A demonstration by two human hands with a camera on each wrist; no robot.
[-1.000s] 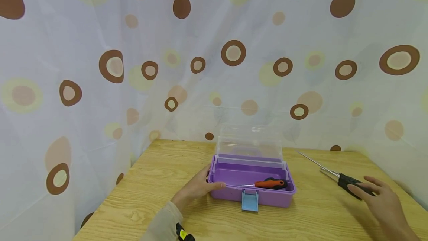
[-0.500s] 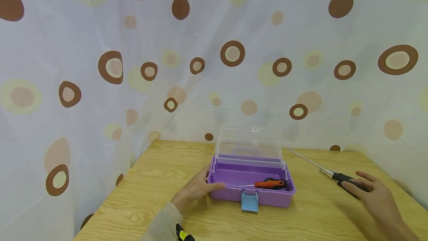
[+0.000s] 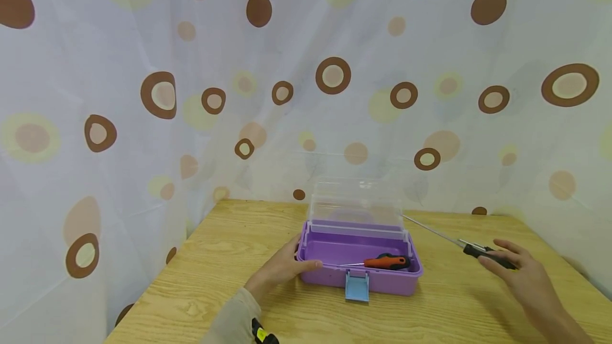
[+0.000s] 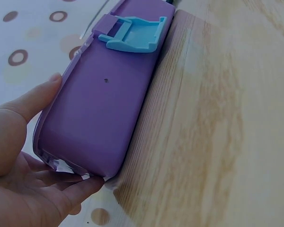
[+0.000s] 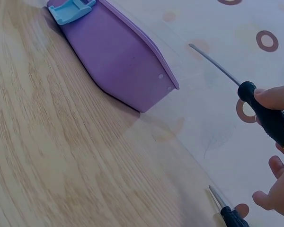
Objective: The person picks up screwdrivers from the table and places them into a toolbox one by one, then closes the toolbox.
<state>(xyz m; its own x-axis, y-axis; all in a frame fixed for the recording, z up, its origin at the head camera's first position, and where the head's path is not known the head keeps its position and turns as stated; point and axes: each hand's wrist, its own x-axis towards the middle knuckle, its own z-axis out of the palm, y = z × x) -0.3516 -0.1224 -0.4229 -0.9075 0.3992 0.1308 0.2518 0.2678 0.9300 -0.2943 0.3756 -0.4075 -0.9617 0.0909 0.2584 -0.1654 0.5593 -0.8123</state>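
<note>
A purple plastic toolbox (image 3: 334, 276) stands on the table, its see-through lid (image 3: 358, 198) raised at the back. My left hand (image 3: 282, 267) holds its left end, thumb on the front rim and fingers round the end wall. Inside, toward the right front, lies an orange-and-black screwdriver (image 3: 386, 263). My right hand (image 3: 526, 280) pinches the black handle of a long screwdriver (image 5: 262, 111) between thumb and fingers, right of the box, its shaft pointing up and left. Another dark-handled screwdriver (image 5: 231, 216) lies on the table below that hand, partly hidden.
A light blue latch (image 3: 357, 286) hangs down at the box's front. The wooden table (image 3: 239, 227) reaches back to a white curtain (image 3: 373, 41) with brown circles, which also runs along both sides. A black-and-yellow object (image 3: 262, 332) shows beside the left sleeve.
My right hand has moved left with the long screwdriver, whose tip now nears the lid. The other screwdriver has come apart from it. My left hand and the box have stayed put.
</note>
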